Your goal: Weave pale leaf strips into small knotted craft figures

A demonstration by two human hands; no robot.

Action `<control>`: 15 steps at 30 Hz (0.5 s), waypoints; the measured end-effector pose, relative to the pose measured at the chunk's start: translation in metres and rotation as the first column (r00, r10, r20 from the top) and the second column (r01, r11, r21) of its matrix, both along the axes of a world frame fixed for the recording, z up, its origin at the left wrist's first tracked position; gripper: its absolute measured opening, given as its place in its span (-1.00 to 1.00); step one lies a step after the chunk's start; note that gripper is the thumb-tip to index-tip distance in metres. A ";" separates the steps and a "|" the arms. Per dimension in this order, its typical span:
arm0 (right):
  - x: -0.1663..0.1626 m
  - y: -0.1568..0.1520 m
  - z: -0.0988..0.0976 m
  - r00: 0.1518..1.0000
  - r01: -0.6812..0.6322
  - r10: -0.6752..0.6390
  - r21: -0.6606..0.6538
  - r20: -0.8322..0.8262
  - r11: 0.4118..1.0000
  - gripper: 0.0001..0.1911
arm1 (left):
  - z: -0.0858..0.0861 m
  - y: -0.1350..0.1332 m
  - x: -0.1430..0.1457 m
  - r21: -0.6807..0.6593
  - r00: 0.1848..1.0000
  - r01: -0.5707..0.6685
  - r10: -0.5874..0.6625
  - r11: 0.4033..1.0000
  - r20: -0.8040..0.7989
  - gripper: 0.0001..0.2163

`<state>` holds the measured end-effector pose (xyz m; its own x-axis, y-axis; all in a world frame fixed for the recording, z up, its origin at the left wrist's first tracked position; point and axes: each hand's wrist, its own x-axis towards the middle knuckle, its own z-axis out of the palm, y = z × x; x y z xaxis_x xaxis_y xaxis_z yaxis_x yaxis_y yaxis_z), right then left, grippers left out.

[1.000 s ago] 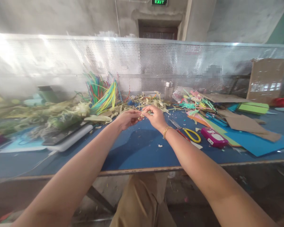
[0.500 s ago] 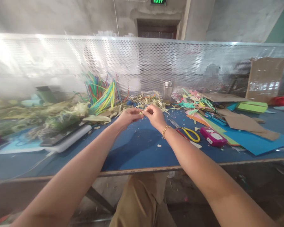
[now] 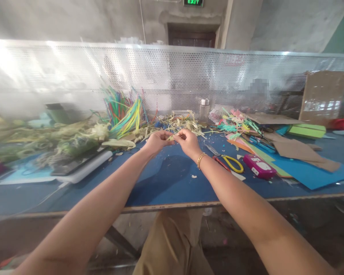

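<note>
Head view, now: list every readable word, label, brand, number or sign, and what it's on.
"EXIT": green lettering on the dark sign at the top edge of the picture.
Too blurred to read: white print on the purple box; reddish marks seen at the perforated screen, on it or behind it, can't tell.
No other text, brand or number is readable.

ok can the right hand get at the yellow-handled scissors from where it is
Probably yes: the yellow-handled scissors lie on the blue table beside the right wrist, with the yellow loop uncovered. But the right hand seems to pinch a small pale piece, so its grip isn't free.
</note>
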<state>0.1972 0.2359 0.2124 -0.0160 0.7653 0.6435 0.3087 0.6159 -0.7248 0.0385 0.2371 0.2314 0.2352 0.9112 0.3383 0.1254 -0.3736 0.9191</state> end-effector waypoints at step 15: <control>0.004 0.013 -0.001 0.984 -0.093 0.084 -0.053 -0.156 0.994 -0.78 | 0.004 0.003 -0.004 -0.212 0.965 -0.024 0.078 0.977 0.250 -0.80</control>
